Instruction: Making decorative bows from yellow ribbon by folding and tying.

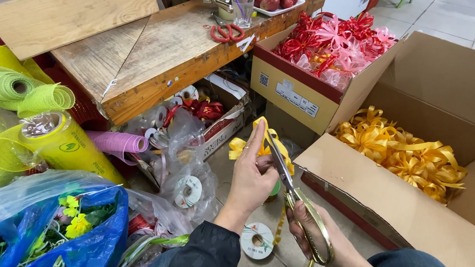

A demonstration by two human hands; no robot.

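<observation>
Presently the left hand (251, 179) pinches a yellow ribbon bow (260, 140) just left of the open carton of yellow bows (362, 197); the right hand (318, 236) grips gold scissors (293, 193). The bow looks light, limp, slippery; best pinched at the knot

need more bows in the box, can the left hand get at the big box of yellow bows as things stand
Probably yes: the box of yellow bows stands open just beside it, nothing covering it. But the left hand is pinching a yellow ribbon bow.
</observation>
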